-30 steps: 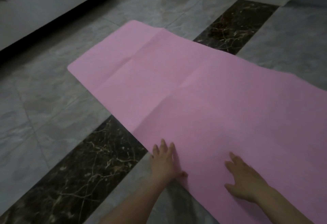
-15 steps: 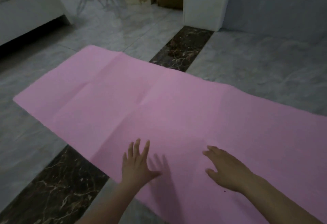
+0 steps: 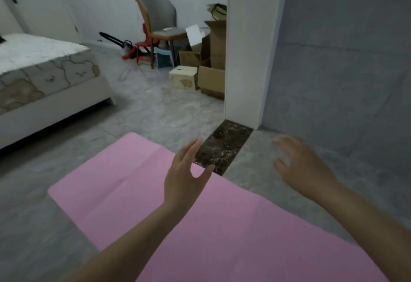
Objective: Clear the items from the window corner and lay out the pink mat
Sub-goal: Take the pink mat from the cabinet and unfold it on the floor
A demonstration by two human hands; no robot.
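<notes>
The pink mat (image 3: 138,183) lies unfolded and flat on the grey marble floor, running from the left middle to the bottom right, with fold creases across it. My left hand (image 3: 184,174) is raised above the mat's far edge, fingers straight and spread, holding nothing. My right hand (image 3: 302,166) hovers over the bare floor to the right of the mat, fingers loosely spread and empty. Neither hand touches the mat.
A white pillar (image 3: 246,59) stands ahead, with a dark marble floor strip (image 3: 224,143) at its base. Cardboard boxes (image 3: 209,77), a chair (image 3: 160,25) and a red stool (image 3: 144,45) crowd the far wall. A bed (image 3: 44,77) stands at the left.
Both hands have lifted off the mat and risen. The view has tilted up, bringing the pillar, boxes, chair and bed into sight.
</notes>
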